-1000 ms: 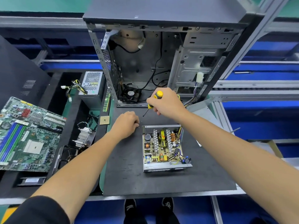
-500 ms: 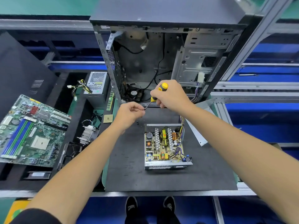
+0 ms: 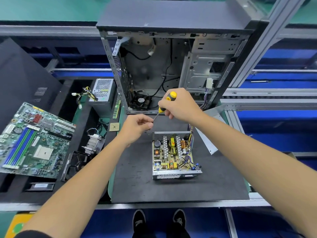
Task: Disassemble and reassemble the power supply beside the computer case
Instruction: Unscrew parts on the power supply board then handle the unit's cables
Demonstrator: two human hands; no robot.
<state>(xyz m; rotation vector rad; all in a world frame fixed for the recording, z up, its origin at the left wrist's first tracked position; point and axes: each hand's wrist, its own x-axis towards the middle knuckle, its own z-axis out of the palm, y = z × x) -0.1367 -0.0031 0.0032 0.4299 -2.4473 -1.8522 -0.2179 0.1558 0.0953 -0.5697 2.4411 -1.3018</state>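
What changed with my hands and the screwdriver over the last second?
The left hand lifted off the black mat and rose to the tip of the screwdriver, its fingers now pinched there. The right hand kept gripping the handle. The open power supply stayed put.

screwdriver (image 3: 164, 104) tip hidden behind left hand (image 3: 137, 127)

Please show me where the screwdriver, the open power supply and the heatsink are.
screwdriver (image 3: 169, 98), head view, on its yellow handle.
power supply (image 3: 173, 152), head view, on its circuit board.
heatsink (image 3: 93, 143), head view, on its metal fins.
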